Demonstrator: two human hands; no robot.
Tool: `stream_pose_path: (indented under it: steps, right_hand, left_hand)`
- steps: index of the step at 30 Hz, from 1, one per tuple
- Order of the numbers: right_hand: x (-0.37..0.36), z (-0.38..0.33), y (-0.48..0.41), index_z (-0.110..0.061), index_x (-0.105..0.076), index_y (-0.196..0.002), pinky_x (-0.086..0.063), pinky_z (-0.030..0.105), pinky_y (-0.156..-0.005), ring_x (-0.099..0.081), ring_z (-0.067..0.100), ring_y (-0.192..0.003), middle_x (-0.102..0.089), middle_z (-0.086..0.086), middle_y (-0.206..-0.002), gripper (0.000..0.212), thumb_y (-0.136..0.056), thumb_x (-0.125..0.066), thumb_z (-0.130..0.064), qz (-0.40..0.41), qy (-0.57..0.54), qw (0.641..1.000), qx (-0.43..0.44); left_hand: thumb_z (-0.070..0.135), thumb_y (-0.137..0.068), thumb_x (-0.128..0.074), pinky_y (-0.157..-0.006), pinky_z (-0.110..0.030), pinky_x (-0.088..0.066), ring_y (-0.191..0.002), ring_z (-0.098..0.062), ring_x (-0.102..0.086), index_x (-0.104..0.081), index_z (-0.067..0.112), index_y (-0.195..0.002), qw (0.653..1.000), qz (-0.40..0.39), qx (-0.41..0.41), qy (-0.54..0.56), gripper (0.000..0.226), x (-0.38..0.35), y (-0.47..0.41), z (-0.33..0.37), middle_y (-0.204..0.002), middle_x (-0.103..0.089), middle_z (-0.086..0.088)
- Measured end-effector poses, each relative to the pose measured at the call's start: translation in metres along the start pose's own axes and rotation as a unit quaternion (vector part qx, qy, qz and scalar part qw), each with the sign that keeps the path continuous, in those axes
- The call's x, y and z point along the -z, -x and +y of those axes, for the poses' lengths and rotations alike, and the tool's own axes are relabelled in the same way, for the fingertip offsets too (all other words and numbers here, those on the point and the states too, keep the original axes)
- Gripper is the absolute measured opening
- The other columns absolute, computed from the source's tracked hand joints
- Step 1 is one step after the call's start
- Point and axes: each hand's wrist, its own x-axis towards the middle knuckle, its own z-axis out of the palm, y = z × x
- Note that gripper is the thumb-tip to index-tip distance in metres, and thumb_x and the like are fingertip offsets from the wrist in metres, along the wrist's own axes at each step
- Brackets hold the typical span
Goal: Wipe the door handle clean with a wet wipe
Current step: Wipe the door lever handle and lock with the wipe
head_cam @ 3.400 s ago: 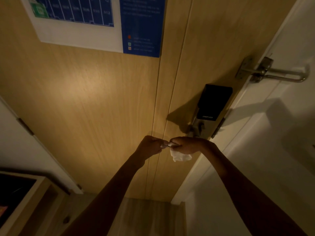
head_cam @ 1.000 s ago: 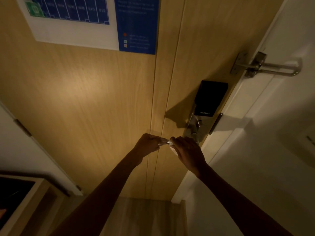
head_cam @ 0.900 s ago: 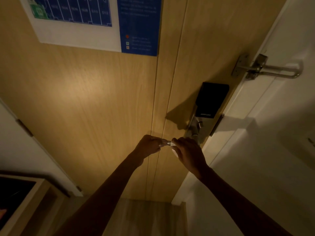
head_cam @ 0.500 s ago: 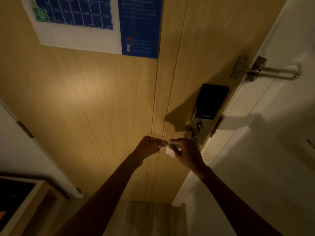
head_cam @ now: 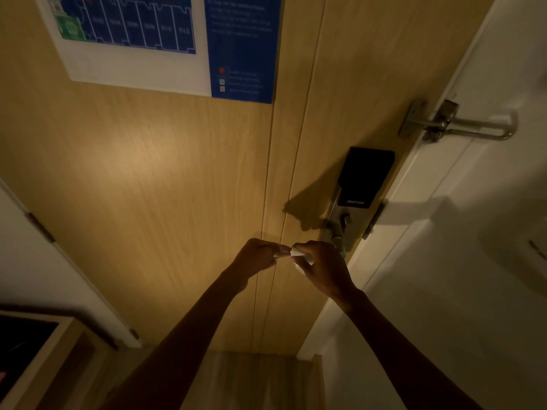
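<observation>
The metal door handle (head_cam: 336,230) sticks out leftward from the lock plate under a black smart lock panel (head_cam: 366,176) on the wooden door (head_cam: 148,179). Most of the lever is hidden under my hands. My right hand (head_cam: 324,269) is closed around the lever with a white wet wipe (head_cam: 298,253) bunched between fingers and metal. My left hand (head_cam: 256,258) pinches the lever's free end, its fingertips almost touching the wipe.
A metal swing-bar latch (head_cam: 461,127) sits above the lock at the door's edge. A blue and white floor-plan poster (head_cam: 165,39) hangs high on the door. The white frame and wall (head_cam: 444,276) stand to the right, a wooden cabinet (head_cam: 32,350) at the lower left.
The wipe no longer hangs below my right hand; that hand has turned over the lever and the wipe now shows at its fingertips. My left hand has stayed on the lever's end.
</observation>
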Motion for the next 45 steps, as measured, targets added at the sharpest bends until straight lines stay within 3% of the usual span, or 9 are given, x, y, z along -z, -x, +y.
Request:
stream_pose_path:
  steps: [4,9,15,19,24,30,35,40,45]
  right_hand:
    - [0.003,-0.001,-0.001,-0.017,-0.069,-0.112,-0.039,0.006,-0.08,-0.068,0.006,-0.093,-0.074,-0.004,-0.101,0.032,-0.093,-0.059,-0.04,0.001,0.02,1.0,0.006]
    - [-0.004,-0.003,0.001,-0.019,-0.062,-0.11,-0.051,0.025,-0.084,-0.067,0.012,-0.09,-0.07,-0.003,-0.098,0.022,-0.095,-0.055,-0.034,-0.013,0.121,0.991,0.058]
    - [0.01,0.022,0.015,-0.017,-0.062,-0.098,-0.05,0.029,-0.086,-0.063,0.015,-0.083,-0.066,-0.002,-0.084,0.017,-0.084,-0.071,-0.023,0.015,0.191,0.978,0.085]
    - [-0.006,0.015,0.015,-0.013,-0.06,-0.095,-0.049,0.035,-0.088,-0.062,0.019,-0.082,-0.065,0.002,-0.084,0.012,-0.087,-0.064,-0.02,0.05,0.228,0.969,0.082]
    - [-0.009,0.007,0.009,-0.012,-0.059,-0.094,-0.052,0.039,-0.084,-0.063,0.021,-0.079,-0.065,0.004,-0.081,0.02,-0.084,-0.07,-0.025,0.057,0.249,0.96,0.115]
    - [-0.005,0.025,0.017,-0.011,-0.056,-0.095,-0.05,0.041,-0.09,-0.062,0.023,-0.082,-0.061,0.005,-0.083,0.016,-0.088,-0.062,-0.024,0.089,0.279,0.95,0.112]
    - [-0.016,0.011,0.017,-0.012,-0.059,-0.098,-0.048,0.038,-0.09,-0.059,0.021,-0.085,-0.062,0.004,-0.086,0.015,-0.09,-0.059,-0.025,0.103,0.26,0.953,0.118]
    - [0.0,0.041,0.029,-0.012,-0.057,-0.104,-0.043,0.04,-0.101,-0.059,0.026,-0.103,-0.062,0.007,-0.098,0.019,-0.087,-0.067,-0.015,0.111,0.26,0.953,0.106]
    - [-0.017,0.027,0.032,-0.011,-0.057,-0.112,-0.043,0.046,-0.1,-0.059,0.025,-0.101,-0.063,0.007,-0.1,0.022,-0.091,-0.061,-0.015,0.107,0.249,0.96,0.068]
  left_hand:
    - [0.004,-0.087,-0.055,-0.079,-0.016,-0.051,-0.096,-0.004,-0.065,-0.073,0.012,-0.106,1.0,0.001,-0.002,-0.013,0.027,-0.001,-0.001,0.002,-0.102,-0.073,0.002]
    - [0.004,-0.087,-0.056,-0.078,-0.015,-0.05,-0.095,-0.006,-0.064,-0.072,0.011,-0.106,1.0,0.01,0.006,-0.012,0.025,-0.003,-0.002,0.003,-0.091,-0.071,0.008]
    - [0.01,-0.086,-0.062,-0.082,-0.02,-0.052,-0.102,-0.016,-0.064,-0.074,0.012,-0.103,1.0,0.021,0.013,-0.007,0.021,-0.003,-0.001,0.005,-0.107,-0.071,-0.006]
    - [0.012,-0.086,-0.063,-0.082,-0.021,-0.053,-0.099,-0.015,-0.065,-0.074,0.014,-0.1,1.0,0.028,0.006,-0.01,0.018,-0.004,0.0,0.005,-0.105,-0.071,-0.005]
    - [0.012,-0.085,-0.064,-0.074,-0.017,-0.053,-0.099,-0.011,-0.066,-0.075,0.013,-0.099,0.999,0.02,0.02,-0.016,0.018,-0.003,-0.003,0.005,-0.102,-0.073,-0.001]
    - [0.008,-0.085,-0.064,-0.071,-0.018,-0.052,-0.095,-0.016,-0.065,-0.076,0.014,-0.09,0.999,0.029,0.025,-0.016,0.013,-0.005,-0.002,0.008,-0.098,-0.071,-0.006]
    - [0.004,-0.084,-0.064,-0.076,-0.023,-0.053,-0.101,-0.02,-0.065,-0.075,0.019,-0.075,0.999,0.016,0.051,-0.004,0.021,-0.003,-0.002,0.01,-0.104,-0.071,-0.011]
    - [0.01,-0.084,-0.066,-0.083,-0.026,-0.054,-0.091,-0.02,-0.064,-0.076,0.017,-0.084,0.999,0.016,0.035,-0.015,0.012,-0.005,0.006,0.01,-0.101,-0.071,-0.016]
    - [0.006,-0.084,-0.063,-0.088,-0.026,-0.053,-0.11,-0.025,-0.064,-0.073,0.008,-0.102,0.999,-0.006,0.033,-0.003,0.021,-0.004,0.011,0.012,-0.117,-0.069,-0.019]
